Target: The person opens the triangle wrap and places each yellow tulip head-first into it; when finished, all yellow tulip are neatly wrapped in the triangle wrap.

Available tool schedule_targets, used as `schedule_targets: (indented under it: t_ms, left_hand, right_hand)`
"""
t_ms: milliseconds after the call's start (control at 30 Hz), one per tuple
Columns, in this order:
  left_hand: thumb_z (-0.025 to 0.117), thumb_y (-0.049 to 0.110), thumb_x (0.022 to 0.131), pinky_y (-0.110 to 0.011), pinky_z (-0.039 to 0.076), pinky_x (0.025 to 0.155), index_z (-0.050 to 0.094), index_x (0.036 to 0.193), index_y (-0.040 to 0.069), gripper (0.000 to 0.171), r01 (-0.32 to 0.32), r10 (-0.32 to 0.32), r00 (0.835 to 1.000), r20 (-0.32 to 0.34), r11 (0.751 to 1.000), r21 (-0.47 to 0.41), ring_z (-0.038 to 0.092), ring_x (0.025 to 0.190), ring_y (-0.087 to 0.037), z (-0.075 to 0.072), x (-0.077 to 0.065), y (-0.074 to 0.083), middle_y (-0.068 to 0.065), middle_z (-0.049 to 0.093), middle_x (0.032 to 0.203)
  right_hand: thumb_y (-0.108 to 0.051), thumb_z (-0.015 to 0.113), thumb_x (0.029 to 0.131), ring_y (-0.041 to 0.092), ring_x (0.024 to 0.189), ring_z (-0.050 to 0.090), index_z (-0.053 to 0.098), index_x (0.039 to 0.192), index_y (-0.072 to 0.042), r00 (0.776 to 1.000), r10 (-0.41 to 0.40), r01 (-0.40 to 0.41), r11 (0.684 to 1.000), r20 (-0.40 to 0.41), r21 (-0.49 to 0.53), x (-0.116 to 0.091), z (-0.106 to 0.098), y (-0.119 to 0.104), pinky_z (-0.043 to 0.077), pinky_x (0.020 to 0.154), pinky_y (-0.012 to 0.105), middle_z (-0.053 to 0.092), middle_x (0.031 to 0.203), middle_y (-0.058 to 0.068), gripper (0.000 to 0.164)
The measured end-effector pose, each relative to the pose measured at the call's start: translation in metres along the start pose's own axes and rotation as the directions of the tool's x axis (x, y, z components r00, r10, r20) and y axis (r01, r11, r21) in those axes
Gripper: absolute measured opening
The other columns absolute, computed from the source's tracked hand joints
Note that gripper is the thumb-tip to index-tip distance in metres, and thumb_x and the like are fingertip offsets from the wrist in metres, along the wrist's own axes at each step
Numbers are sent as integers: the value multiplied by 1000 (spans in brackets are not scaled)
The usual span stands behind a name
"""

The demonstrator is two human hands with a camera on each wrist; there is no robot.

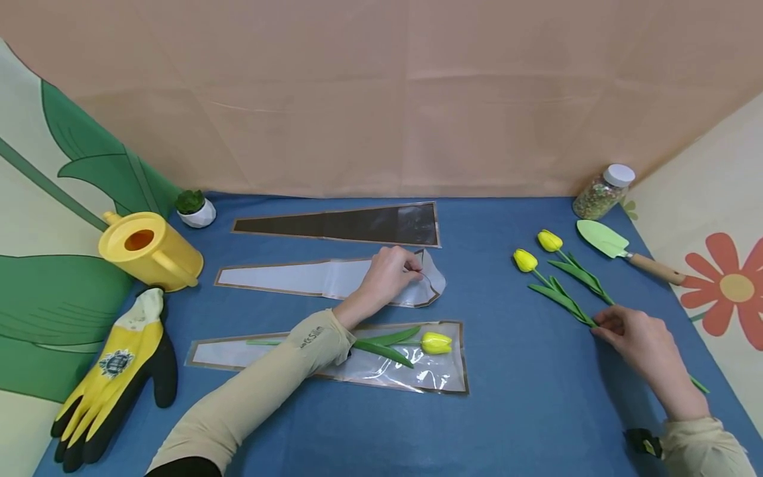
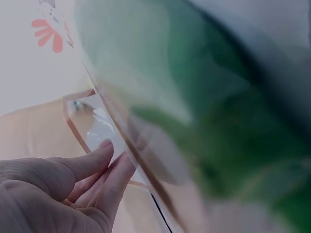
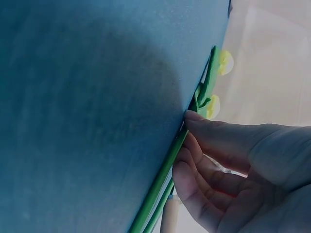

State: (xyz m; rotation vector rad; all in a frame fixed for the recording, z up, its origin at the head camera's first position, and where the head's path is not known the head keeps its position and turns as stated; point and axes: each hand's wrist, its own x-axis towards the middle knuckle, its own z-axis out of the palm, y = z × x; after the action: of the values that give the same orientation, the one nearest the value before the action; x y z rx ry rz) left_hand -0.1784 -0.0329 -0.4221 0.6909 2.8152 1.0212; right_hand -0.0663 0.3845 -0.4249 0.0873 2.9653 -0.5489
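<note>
My left hand (image 1: 387,277) pinches the wide open end of the middle flower sleeve (image 1: 280,278), a long tapered wrap with a brown border, and its edge curls up there. In the left wrist view, thumb and fingertips meet at the bordered film (image 2: 77,124). On the right, my right hand (image 1: 646,348) pinches the green stem (image 3: 160,179) of a yellow tulip (image 1: 525,260) just below its leaves. A second tulip (image 1: 550,240) lies alongside, its stem passing behind that hand. Under my left forearm, the nearest sleeve (image 1: 208,352) holds another yellow tulip (image 1: 436,343).
A dark sleeve (image 1: 381,225) lies at the back of the blue cloth (image 1: 524,411). Leftward are a yellow watering can (image 1: 157,255), a small potted plant (image 1: 197,211) and a yellow-black glove (image 1: 125,364). A trowel (image 1: 602,238) and a lidded jar (image 1: 599,195) are back right.
</note>
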Motion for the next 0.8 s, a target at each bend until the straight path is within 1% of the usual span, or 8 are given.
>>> schedule_targets:
  t_ms: [167, 300, 433, 633, 800]
  left_hand:
    - [85, 10, 94, -41, 58, 84, 85, 96, 7, 4, 1, -1, 1000, 2, 1000, -1, 76, 90, -20, 0, 0, 0, -5, 81, 95]
    - [85, 10, 93, -41, 58, 84, 85, 96, 7, 4, 7, -7, 1000, 5, 1000, -3, 76, 90, -20, 0, 0, 1, -5, 81, 95]
    - [86, 10, 93, -39, 58, 82, 85, 96, 6, 5, 0, 0, 1000, 4, 1000, -1, 76, 89, -19, 0, 0, 0, -5, 81, 94]
    - [86, 8, 92, -37, 58, 80, 85, 95, 5, 4, -4, 4, 1000, 5, 1000, -10, 76, 88, -19, 1, 0, -1, -5, 81, 93]
    - [86, 9, 92, -35, 58, 78, 85, 95, 5, 5, -4, 4, 1000, 10, 1000, -11, 76, 88, -19, 0, 0, -1, -5, 81, 93]
  right_hand:
    - [-1, 83, 91, 28, 72, 62, 73, 99, 8, 1000, 3, -3, 1000, 15, -11, 1, 0, -2, 52, 59, 43, 72, 86, 20, 16]
    - [-1, 82, 93, 28, 72, 60, 73, 98, 8, 999, -11, 12, 1000, 33, -14, 1, 0, -4, 51, 58, 41, 71, 87, 20, 14]
    - [1, 80, 93, 27, 72, 60, 73, 98, 8, 999, -25, 26, 999, 21, -23, 1, 0, -6, 49, 58, 39, 71, 86, 19, 11]
    - [3, 78, 94, 27, 71, 60, 71, 98, 10, 1000, -25, 25, 1000, 2, -15, 0, -2, -10, 48, 57, 38, 72, 84, 19, 10]
    - [4, 77, 95, 27, 69, 59, 71, 99, 12, 999, -23, 23, 1000, -38, 3, -2, -6, -15, 46, 56, 38, 71, 83, 19, 10]
